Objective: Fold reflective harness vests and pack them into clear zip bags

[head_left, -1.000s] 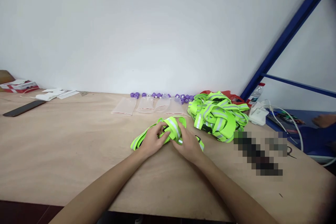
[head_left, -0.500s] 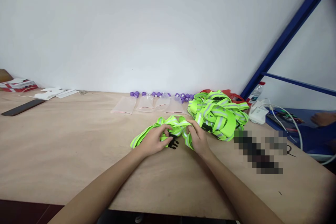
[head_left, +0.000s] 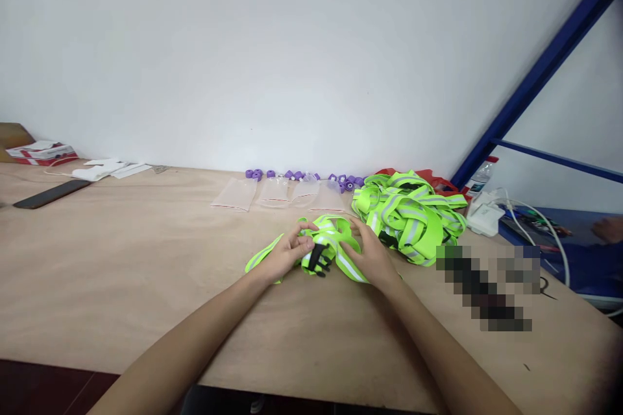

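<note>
On the table point(head_left: 126, 285), the left hand point(head_left: 286, 258) is resting narrowly curled on a green strap point(head_left: 346, 263) beside its black buckle point(head_left: 317, 258) (I can't make out whether it is gripping), and the right hand point(head_left: 374, 260) is touching the strap, spread fairly wide. Farther back, a bottle point(head_left: 483, 174) is wearing an unreadably small label point(head_left: 474, 187).

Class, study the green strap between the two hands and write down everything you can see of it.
The strap is bright yellow-green with pale, shiny stripes, and looks like woven fabric. It lies bunched in loose loops on the wooden table, with one stretch reaching out past the left hand. A black buckle piece, apparently plastic, shows its prongs free. The left hand touches the strap near the buckle piece; the right hand is against the loops opposite.
</note>
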`<action>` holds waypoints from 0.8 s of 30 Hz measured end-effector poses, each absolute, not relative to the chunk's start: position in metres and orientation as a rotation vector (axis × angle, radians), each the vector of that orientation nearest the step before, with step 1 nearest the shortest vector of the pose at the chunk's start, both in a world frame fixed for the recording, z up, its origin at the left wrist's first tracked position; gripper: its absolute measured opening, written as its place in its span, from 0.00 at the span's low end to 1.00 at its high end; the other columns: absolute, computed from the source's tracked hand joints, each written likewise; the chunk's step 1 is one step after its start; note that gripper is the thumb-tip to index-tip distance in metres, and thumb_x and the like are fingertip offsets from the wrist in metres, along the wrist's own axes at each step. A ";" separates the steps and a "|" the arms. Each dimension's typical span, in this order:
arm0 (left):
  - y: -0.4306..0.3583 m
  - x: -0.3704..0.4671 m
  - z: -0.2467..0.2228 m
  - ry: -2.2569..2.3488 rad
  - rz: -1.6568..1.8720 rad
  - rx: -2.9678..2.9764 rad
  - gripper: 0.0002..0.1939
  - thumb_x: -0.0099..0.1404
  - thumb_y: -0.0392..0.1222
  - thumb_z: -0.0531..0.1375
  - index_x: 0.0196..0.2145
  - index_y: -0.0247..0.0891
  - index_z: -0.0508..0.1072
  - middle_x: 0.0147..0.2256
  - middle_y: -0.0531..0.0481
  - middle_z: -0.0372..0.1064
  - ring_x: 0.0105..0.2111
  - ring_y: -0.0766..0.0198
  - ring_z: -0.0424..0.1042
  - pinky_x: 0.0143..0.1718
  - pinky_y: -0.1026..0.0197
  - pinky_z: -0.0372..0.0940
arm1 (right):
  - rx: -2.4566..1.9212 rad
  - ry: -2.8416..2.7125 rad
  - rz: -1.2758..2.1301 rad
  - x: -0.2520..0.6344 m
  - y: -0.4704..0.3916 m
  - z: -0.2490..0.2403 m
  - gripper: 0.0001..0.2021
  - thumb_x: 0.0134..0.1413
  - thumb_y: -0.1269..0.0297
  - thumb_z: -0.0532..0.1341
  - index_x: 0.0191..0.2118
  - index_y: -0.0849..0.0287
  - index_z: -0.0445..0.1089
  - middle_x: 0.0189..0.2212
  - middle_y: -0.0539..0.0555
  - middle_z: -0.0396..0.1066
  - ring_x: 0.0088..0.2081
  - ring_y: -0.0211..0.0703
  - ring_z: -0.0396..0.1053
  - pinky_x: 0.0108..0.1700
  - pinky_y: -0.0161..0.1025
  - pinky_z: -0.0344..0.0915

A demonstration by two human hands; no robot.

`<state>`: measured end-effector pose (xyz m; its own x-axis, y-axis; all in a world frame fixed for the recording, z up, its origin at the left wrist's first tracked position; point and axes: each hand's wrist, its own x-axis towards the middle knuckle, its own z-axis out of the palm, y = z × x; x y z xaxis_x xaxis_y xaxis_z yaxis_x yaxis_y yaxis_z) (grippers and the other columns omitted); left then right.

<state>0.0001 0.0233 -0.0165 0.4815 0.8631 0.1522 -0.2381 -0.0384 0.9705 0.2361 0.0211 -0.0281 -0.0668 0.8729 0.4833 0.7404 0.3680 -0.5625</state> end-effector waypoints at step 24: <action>0.016 0.001 -0.017 0.769 0.982 1.889 0.14 0.70 0.46 0.58 0.51 0.41 0.65 0.36 0.49 0.72 0.38 0.59 0.72 0.44 0.57 0.64 | -1.174 -1.815 0.520 0.200 -0.014 -0.013 0.12 0.66 0.55 0.53 0.37 0.56 0.68 0.27 0.49 0.67 0.29 0.42 0.65 0.32 0.37 0.62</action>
<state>0.0011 0.0157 -0.0168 0.5024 0.7982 0.3323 0.1305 -0.4500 0.8834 0.1996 -0.0140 -0.0129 -0.1594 0.8785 0.4503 0.5068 0.4643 -0.7264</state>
